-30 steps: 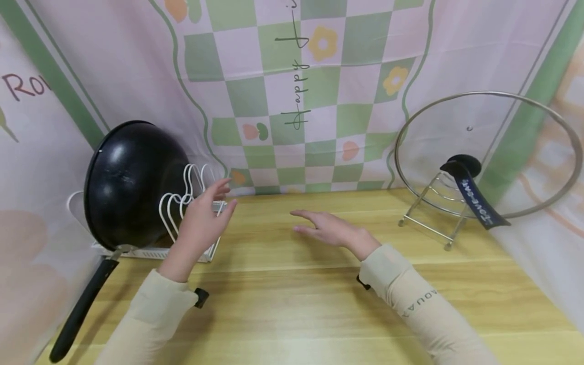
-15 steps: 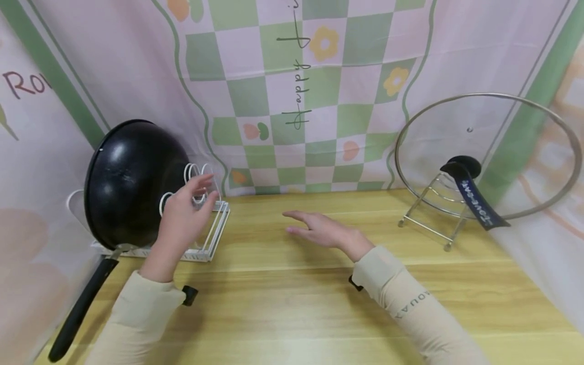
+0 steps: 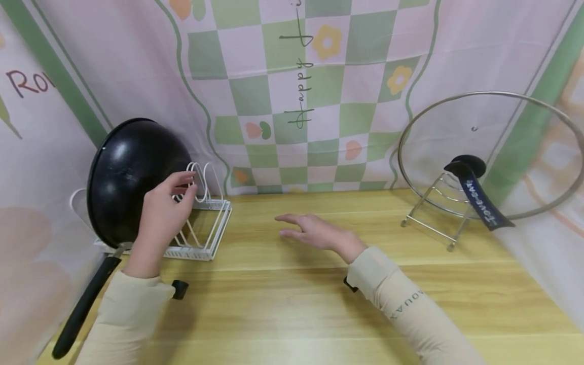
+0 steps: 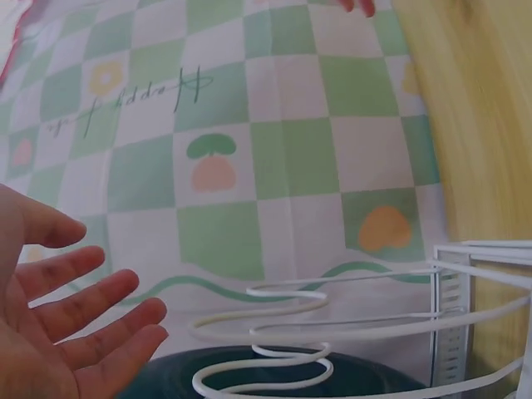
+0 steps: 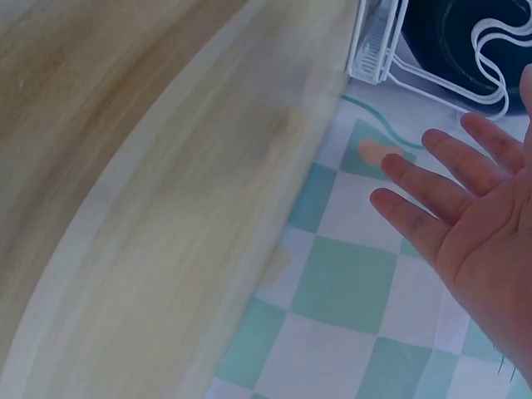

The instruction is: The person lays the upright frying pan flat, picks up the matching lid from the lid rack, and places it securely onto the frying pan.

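Black wok [image 3: 132, 177]: round, glossy, stood on edge in white wire rack [image 3: 207, 223] w/ looped dividers, at table's [image 3: 292, 309] far-left edge; long handle slopes toward the near-left corner.
Glass lid [image 3: 488, 152]: steel rim, on a wire stand, far right.
Bare pale-wood top between the two.
Left hand [image 3: 161, 213]: fingers loose, spread, at the rack loops beside wok; contact unclear, prob. none.
Right hand [image 3: 315, 233]: flat, fingers straight, holds nothing, mid-table.

Everything around me is bright and evenly lit, with only soft shadows under my sleeves on the table [image 3: 292, 304]. My head view bows at its edges. A white glare spot sits on the wok [image 3: 119, 152]. The right wrist view smears with motion blur.
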A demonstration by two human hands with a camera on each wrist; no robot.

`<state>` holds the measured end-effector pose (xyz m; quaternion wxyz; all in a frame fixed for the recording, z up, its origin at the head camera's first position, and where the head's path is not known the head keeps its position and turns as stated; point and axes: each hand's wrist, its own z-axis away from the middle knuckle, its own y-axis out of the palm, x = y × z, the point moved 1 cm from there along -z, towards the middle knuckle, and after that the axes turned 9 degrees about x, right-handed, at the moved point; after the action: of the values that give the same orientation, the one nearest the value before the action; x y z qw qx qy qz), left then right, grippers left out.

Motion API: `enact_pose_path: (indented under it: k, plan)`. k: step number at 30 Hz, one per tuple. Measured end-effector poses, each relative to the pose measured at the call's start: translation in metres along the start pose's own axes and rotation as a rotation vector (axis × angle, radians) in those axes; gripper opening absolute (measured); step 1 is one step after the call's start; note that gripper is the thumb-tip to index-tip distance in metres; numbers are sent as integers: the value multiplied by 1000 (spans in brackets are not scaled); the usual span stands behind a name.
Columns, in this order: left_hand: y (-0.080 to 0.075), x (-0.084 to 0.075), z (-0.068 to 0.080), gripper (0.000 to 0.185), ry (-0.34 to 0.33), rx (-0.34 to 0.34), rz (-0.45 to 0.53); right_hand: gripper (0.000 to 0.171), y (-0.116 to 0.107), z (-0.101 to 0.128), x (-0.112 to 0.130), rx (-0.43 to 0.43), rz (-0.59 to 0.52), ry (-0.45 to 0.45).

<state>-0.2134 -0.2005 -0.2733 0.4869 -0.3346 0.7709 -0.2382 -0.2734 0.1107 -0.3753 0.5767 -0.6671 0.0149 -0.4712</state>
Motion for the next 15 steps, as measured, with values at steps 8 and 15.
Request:
enact_pose_path:
  k: [8,15]
  plan:
    - [-1,8,3,32,-34,-26,28,57,5,-9,6,19,-6,-27]
    - [0,12,3,31,-99,-51,20,56,8,-17,12,35,0,-30]
